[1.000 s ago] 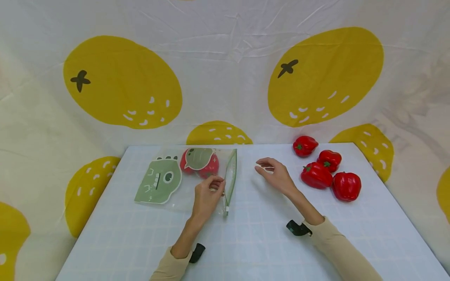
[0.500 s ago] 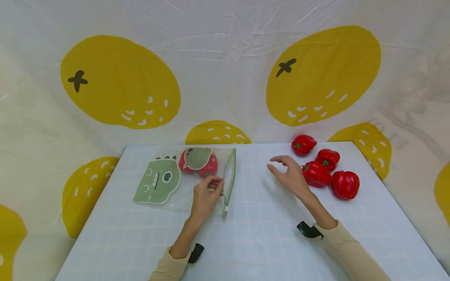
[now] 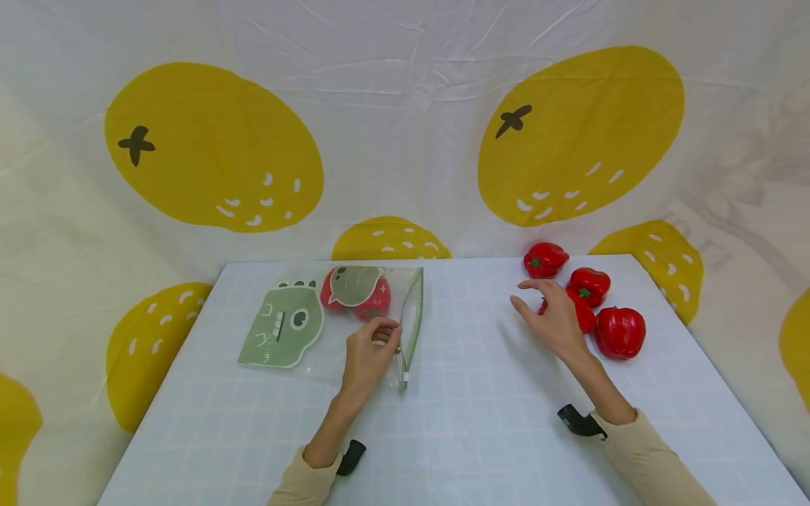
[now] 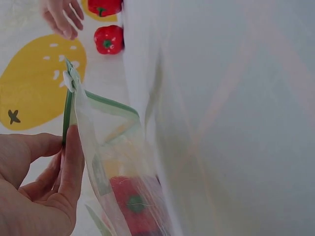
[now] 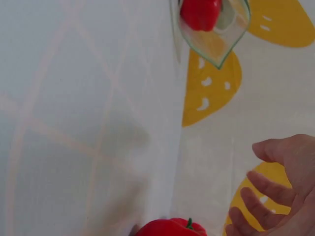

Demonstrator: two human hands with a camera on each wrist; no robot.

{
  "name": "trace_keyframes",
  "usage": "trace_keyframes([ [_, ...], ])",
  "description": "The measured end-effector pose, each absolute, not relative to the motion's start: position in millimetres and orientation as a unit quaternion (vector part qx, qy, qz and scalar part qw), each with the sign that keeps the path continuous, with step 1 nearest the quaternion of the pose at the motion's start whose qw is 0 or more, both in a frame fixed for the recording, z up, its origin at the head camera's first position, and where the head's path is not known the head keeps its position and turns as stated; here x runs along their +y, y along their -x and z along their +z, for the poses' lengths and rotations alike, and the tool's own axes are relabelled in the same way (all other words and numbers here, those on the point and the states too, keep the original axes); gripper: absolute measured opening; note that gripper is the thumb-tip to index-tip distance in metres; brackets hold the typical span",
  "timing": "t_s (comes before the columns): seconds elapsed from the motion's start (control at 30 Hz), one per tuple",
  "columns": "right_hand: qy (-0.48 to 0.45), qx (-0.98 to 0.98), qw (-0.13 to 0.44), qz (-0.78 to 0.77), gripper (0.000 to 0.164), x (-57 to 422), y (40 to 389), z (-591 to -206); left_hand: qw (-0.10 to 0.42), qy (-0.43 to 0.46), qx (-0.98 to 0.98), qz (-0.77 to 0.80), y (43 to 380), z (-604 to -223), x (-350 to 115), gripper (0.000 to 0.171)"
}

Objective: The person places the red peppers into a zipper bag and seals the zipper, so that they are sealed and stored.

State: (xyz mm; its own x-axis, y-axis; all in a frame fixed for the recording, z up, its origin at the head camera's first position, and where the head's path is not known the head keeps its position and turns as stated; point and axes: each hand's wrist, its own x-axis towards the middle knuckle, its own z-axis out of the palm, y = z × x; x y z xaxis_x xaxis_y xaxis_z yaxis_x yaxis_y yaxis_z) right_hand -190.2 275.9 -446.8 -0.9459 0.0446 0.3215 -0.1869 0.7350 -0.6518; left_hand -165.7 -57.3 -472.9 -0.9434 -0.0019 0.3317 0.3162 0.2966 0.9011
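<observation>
A clear zip bag [image 3: 316,369] with green monster prints lies at the table's left, its green-edged mouth to the right. My left hand [image 3: 369,355] pinches the near edge of that mouth between thumb and fingers, and in the left wrist view the opening gapes. Inside the bag is a red bell pepper [image 4: 142,216], partly behind a print. My right hand [image 3: 553,320] hovers with fingers spread and nothing in them, just left of the loose peppers. It overlaps one red bell pepper [image 3: 583,316] in the head view. Another bell pepper [image 3: 620,333] sits to its right.
Two more bell peppers stand farther back, one bell pepper [image 3: 545,260] near the rear edge and one bell pepper [image 3: 590,286] before it. A pale checked cloth [image 3: 468,422] covers the table. Behind hangs a curtain [image 3: 405,140] with yellow fruit prints.
My right hand has moved right, from beside the bag's mouth to the loose peppers, its thumb and fingers spreading apart. The left hand keeps its pinch on the bag.
</observation>
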Motion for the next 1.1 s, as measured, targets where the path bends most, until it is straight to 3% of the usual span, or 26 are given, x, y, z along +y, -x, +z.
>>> trace_keyframes([
  [0.2,-0.032,-0.921,0.174,0.347,0.047,291,185,-445,0.14,0.102,-0.794,-0.583,166,-474,-58,0.005],
  [0.67,-0.005,-0.937,0.144,0.317,0.061,318,177,-453,0.142,0.106,-0.789,-0.588,165,-475,-59,0.006],
  [1.1,-0.038,-0.955,0.111,0.271,0.058,330,173,-453,0.121,0.09,-0.795,-0.588,166,-475,-61,0.005],
])
